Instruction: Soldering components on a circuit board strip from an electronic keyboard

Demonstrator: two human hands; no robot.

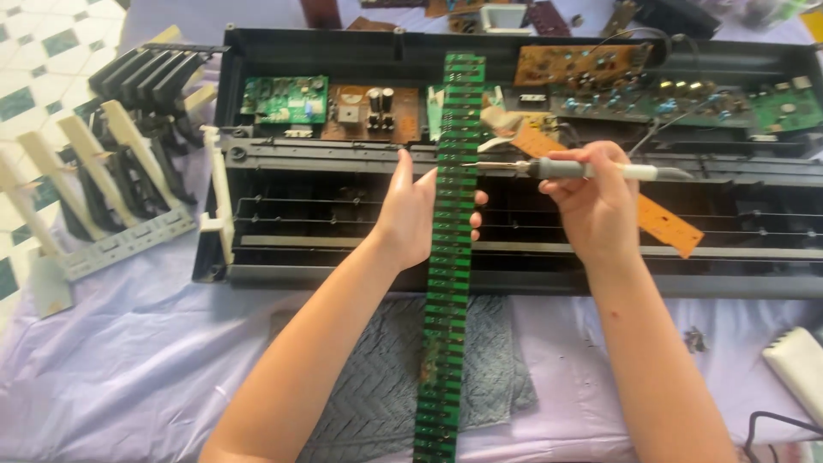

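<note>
the left hand grips the long green circuit strip, which lies lengthwise away from the person across the open keyboard case. the right hand is closed around a soldering iron, its tip pointing left at the strip.

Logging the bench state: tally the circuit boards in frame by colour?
Green boards: 4: long strip in the left hand, one at case left, one at far right, one beside it
Brown/orange boards: 3
Total: 7; the right hand holds a soldering iron.
</note>
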